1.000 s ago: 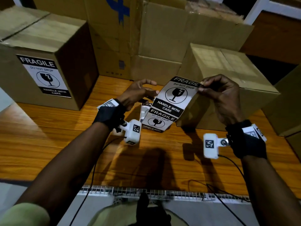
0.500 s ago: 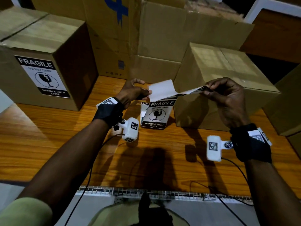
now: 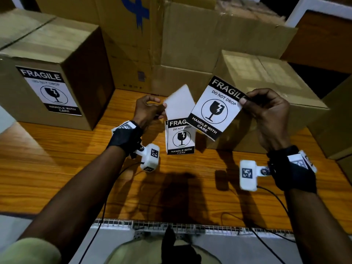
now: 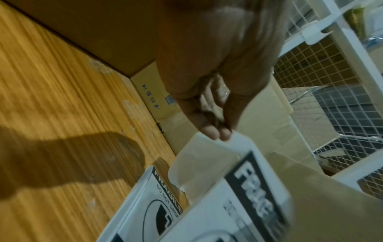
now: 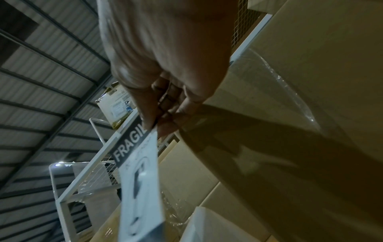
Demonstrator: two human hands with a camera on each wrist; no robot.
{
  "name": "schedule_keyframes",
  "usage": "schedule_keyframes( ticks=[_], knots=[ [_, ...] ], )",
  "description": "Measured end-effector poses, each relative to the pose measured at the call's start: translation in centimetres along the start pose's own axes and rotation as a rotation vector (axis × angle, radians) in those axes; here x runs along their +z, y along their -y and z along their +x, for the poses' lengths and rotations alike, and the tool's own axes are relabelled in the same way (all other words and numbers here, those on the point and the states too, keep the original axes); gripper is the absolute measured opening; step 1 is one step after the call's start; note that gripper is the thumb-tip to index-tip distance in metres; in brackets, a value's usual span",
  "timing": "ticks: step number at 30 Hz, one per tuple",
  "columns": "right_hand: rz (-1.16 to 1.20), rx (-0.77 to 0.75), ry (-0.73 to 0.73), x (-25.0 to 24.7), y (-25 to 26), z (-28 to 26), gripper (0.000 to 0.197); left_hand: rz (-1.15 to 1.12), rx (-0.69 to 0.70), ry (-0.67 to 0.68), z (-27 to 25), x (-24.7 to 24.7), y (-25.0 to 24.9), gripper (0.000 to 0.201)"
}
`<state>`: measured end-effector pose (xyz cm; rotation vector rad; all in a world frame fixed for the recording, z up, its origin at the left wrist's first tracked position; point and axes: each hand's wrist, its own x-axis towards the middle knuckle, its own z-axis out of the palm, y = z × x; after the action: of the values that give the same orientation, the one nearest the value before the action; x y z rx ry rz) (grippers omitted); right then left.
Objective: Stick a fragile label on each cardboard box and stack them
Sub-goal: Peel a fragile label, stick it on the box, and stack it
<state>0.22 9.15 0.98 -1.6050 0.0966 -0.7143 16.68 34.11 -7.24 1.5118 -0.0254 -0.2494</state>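
Observation:
My right hand (image 3: 245,100) pinches the top corner of a peeled black-and-white fragile label (image 3: 216,109), held in the air in front of a sealed, unlabelled cardboard box (image 3: 266,77) at centre right. In the right wrist view the label (image 5: 138,176) hangs below the fingertips (image 5: 153,126). My left hand (image 3: 162,109) pinches the blank white backing strip (image 3: 179,103), whose lower part still carries another fragile label (image 3: 181,138). The left wrist view shows the strip (image 4: 203,163) under my fingertips (image 4: 215,134). A box (image 3: 47,60) at far left bears a stuck fragile label (image 3: 51,91).
The boxes stand on a wooden table (image 3: 57,178). Large opened cartons (image 3: 171,35) stand behind them, and more boxes (image 3: 341,119) sit at the right edge. A white wire grid (image 3: 171,224) runs along the table's near edge. Cables trail from both wrist cameras.
The top label has come fully off the backing strip; my right hand has turned it face-up and drawn it right, while my left hand keeps the strip, now bare at the top.

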Motion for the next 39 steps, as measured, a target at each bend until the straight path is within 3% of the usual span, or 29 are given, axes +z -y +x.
schedule_keyframes(
  ticks=[4, 8, 12, 15, 19, 22, 25, 31, 36, 39],
  knots=[
    [-0.114, 0.037, 0.042, 0.8, -0.7, -0.6, 0.023, 0.108, 0.008, -0.095, 1.3, -1.3, 1.0, 0.022],
    [-0.148, 0.080, 0.057, 1.5, -1.5, -1.1, 0.024, 0.293, -0.069, -0.137, 2.2, -2.9, 2.1, 0.014],
    [-0.118, 0.125, 0.026, 1.6, -1.4, -1.3, 0.025, 0.460, 0.067, -0.192, 2.3, -3.9, 1.9, 0.020],
    [-0.097, 0.156, -0.009, 1.5, -1.0, -1.4, 0.025, 0.372, 0.235, -0.011, -0.3, -1.9, -0.3, 0.018],
    [-0.060, 0.177, -0.066, 0.8, -0.3, -2.1, 0.025, 0.235, 0.292, 0.310, -4.7, 2.0, -3.3, 0.019],
    [-0.049, 0.166, -0.074, -0.1, 0.4, -3.1, 0.024, 0.142, 0.282, 0.424, -6.9, 3.9, -4.0, 0.012],
    [-0.039, 0.156, -0.066, -1.6, 0.7, -4.0, 0.025, 0.103, 0.289, 0.455, -8.8, 5.4, -4.0, 0.006],
    [-0.056, 0.141, 0.014, -6.4, 0.4, -5.1, 0.029, 0.128, 0.336, 0.335, -13.0, 9.7, -2.6, 0.008],
    [-0.147, 0.133, 0.018, -12.4, 0.2, -5.3, 0.067, 0.160, 0.342, 0.136, -16.7, 14.2, -0.6, 0.007],
    [-0.216, 0.124, 0.064, -15.9, 0.4, -5.9, 0.061, 0.127, 0.317, 0.109, -19.0, 16.3, -0.5, 0.008]
  ],
)
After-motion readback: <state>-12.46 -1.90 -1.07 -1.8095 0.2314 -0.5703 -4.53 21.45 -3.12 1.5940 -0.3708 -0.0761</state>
